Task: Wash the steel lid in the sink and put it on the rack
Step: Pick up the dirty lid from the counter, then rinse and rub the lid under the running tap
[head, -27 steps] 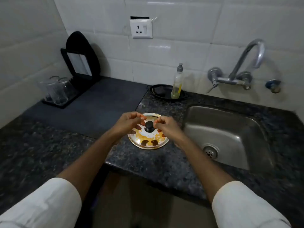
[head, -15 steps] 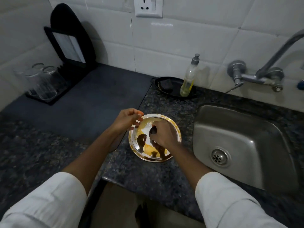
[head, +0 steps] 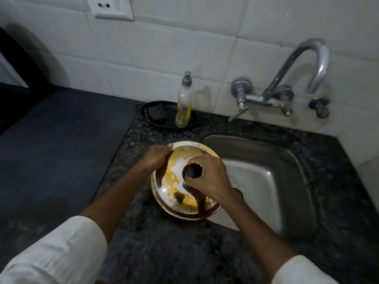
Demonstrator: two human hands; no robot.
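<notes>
Steel lid (head: 174, 177) — yellow-smeared, seemingly tilted — gripped by both hands.

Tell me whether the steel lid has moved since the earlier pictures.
Yes. The steel lid has shifted right toward the sink; its right edge now overlaps the sink's left rim, where before it lay clear of it on the counter.

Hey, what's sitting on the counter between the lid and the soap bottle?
Nothing. In the head view, only bare speckled counter lies between the lid and the soap bottle, which stands on a dark tray beside a scrubber.
</notes>
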